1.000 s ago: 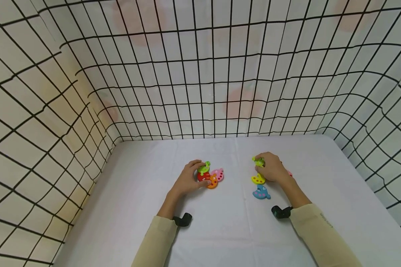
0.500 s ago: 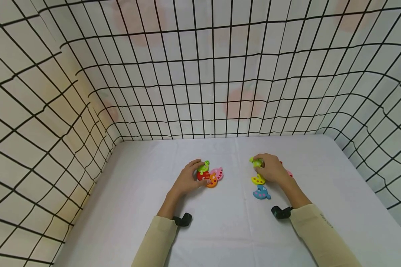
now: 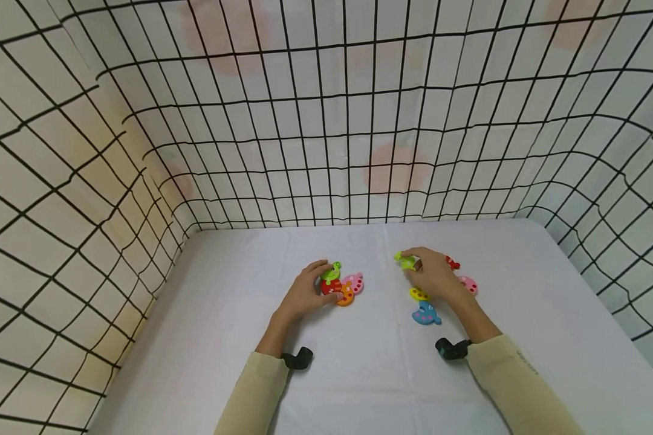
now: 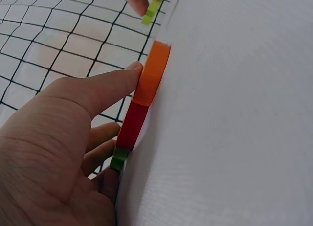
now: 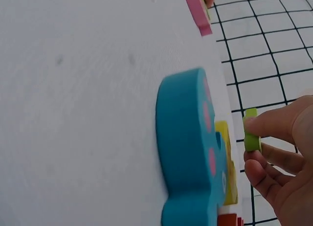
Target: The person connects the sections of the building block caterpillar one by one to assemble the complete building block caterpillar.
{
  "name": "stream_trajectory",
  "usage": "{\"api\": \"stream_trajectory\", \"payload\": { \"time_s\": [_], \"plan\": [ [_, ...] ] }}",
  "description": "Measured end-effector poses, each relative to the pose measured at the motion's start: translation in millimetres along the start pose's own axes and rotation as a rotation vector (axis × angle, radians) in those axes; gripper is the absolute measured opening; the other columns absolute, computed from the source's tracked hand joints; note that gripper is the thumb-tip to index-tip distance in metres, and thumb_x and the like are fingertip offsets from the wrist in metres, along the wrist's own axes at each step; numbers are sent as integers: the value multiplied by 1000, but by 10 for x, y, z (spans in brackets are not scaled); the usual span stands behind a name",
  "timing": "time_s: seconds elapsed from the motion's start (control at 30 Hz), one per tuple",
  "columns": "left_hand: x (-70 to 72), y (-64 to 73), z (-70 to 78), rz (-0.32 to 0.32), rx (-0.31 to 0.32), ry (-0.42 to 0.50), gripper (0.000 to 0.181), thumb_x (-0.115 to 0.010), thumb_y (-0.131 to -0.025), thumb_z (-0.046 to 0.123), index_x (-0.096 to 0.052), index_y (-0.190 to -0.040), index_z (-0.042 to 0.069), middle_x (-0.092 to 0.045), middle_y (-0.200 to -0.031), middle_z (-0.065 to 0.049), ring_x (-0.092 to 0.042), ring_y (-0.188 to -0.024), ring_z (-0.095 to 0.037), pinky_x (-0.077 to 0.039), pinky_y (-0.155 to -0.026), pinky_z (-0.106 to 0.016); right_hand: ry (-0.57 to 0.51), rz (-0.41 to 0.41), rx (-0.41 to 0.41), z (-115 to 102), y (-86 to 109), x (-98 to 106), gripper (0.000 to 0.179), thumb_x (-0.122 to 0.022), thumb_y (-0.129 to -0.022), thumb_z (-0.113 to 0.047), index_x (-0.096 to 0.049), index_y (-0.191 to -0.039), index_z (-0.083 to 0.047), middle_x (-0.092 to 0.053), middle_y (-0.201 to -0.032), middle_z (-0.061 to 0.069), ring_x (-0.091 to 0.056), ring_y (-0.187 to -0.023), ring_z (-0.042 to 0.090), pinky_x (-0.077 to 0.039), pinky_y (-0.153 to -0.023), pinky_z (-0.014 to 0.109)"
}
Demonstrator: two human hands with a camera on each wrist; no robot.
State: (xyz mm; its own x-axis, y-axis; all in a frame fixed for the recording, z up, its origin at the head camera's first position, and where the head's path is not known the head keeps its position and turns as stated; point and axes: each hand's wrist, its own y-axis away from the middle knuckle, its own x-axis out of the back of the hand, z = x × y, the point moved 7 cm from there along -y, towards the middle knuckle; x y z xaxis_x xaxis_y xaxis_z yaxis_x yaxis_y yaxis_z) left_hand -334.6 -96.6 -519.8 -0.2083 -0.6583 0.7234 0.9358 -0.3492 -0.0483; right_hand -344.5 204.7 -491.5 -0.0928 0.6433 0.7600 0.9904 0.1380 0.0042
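Note:
Flat puzzle pieces lie in a cluster under my left hand [image 3: 303, 294]: a green one [image 3: 332, 273] with a smiling face, a red one [image 3: 331, 287], an orange one [image 3: 346, 296] and a pink one [image 3: 354, 283]. My left thumb presses the orange piece's edge and the fingers curl by the green and red ones, steadying them. My right hand [image 3: 434, 275] pinches a light green puzzle piece [image 5: 252, 133] between thumb and fingers, lifted off the table in the right wrist view. Close by lie a yellow piece [image 3: 419, 294] and a blue piece [image 3: 426, 313].
Beyond the right hand lie a red piece [image 3: 453, 263] and a pink spotted piece [image 3: 469, 284]. Black wire mesh [image 3: 348, 145] encloses the back and sides of the white-covered table [image 3: 354, 374]. Black wrist cameras sit at both wrists.
My right hand has moved left with the light green piece, away from the red and pink pieces, which show more now. My left hand and its cluster have barely shifted.

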Motion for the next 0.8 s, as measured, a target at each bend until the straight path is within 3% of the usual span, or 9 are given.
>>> {"api": "stream_trajectory", "payload": {
  "time_s": [0.3, 0.47, 0.8],
  "plan": [
    [-13, -14, 13, -7, -1, -24, 78, -79, -86, 45, -50, -153, 20, -39, -165, -1, -35, -154, -29, -34, -121, -59, -42, 14, 81, -193, -38, -110, 41, -70, -96, -17, -65, -136, -12, -65, -108, 14, -56, -88, 26, -50, -66, 28],
    [3, -10, 1, -8, -11, -27, 77, -79, -86, 45, -51, -153, 20, -40, -164, -3, -35, -154, -30, -33, -122, -60, -44, 15, 144, -352, -32, -214, 40, -70, -95, -13, -65, -135, -9, -68, -116, 14, -59, -93, 25, -49, -75, 30],
    [13, -5, 26, 7, -42, -18, 79, -80, -85, 46, -51, -152, 14, -43, -162, -7, -37, -152, -32, -33, -122, -58, -10, -38, 196, -582, -39, -354, 40, -70, -96, -12, -65, -136, -9, -66, -135, 12, -57, -92, 22, -48, -78, 31]
  ]
}}
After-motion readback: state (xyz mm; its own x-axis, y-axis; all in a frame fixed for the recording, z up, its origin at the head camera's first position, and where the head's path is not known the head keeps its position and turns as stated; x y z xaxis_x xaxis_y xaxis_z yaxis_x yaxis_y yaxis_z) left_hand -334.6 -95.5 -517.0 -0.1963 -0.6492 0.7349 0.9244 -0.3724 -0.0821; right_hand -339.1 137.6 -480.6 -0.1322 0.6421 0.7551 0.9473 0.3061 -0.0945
